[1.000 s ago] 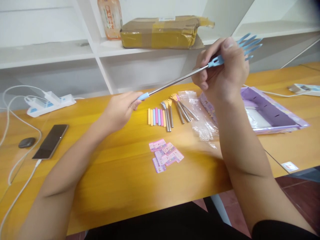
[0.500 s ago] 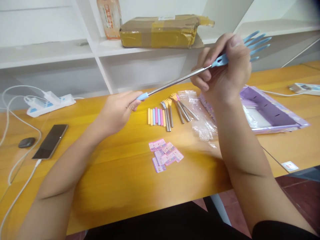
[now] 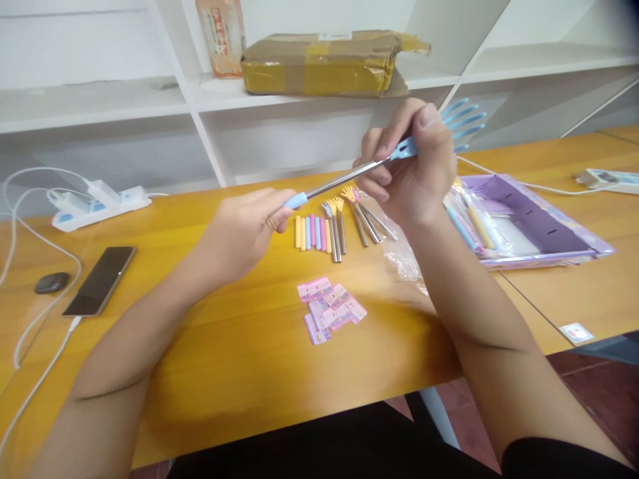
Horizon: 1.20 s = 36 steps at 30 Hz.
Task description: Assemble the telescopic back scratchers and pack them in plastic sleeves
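Holding a blue scratcher (image 3: 344, 178) at a slant above the far part of the desk (image 3: 239, 372), both hands are on it, lol. The left hand (image 3: 244, 229) has its grip wrapped round the handle end, while the right hand (image 3: 419, 159) has its grip pinched round the base of the blue head, fingers curled, head end higher. Beneath the metal rod, more scratchers (image 3: 335, 233) lie right beside a neat row of pastel tubes (image 3: 313, 233). Pink cards (image 3: 332, 309) overlap closer to the near edge, and a purple box (image 3: 554, 233) sits right of the right wrist.
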Motion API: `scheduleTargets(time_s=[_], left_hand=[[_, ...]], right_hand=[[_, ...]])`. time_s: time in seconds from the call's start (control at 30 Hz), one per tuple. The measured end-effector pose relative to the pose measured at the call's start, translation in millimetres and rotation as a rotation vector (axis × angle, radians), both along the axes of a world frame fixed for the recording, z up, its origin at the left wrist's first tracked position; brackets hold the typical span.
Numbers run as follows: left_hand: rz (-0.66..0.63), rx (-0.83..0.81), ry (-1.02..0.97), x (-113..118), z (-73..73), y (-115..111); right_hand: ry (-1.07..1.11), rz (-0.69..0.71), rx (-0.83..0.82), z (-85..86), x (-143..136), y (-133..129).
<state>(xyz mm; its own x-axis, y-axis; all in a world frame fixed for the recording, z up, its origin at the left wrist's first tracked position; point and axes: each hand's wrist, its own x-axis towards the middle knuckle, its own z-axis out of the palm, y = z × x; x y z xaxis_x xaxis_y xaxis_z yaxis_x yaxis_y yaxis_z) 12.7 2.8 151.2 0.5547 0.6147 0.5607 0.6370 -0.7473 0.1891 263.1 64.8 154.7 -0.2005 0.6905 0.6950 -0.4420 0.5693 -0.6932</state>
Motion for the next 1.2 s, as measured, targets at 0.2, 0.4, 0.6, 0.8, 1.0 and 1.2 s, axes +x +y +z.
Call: scheduleTargets(time_s=[0.2, 0.4, 0.6, 0.8, 1.0, 1.2], left_hand=[[0.006, -0.027, 0.003, -2, 1.6, 0], [0.003, -0.049, -0.001, -6, 3.9, 2], [-0.001, -0.082, 0.017, -7, 6.3, 3], [0.003, -0.048, -0.001, -6, -0.3, 5], [-0.004, -0.088, -0.002, -1, -1.1, 3], [-0.017, -0.104, -0.008, 1, -0.8, 2]], right_hand=[[0.011, 0.112, -0.013, -8.6, 1, 6], [0.017, 0.116, -0.021, -14.4, -6, 4], [-0.016, 0.019, -0.065, -23.9, -12, 6], [-0.003, 0.059, -0.056, -38.2, -13, 13], [-0.055, -0.019, -0.128, -43.5, -15, 14], [-0.051, -0.012, -0.151, -43.2, -19, 11]])
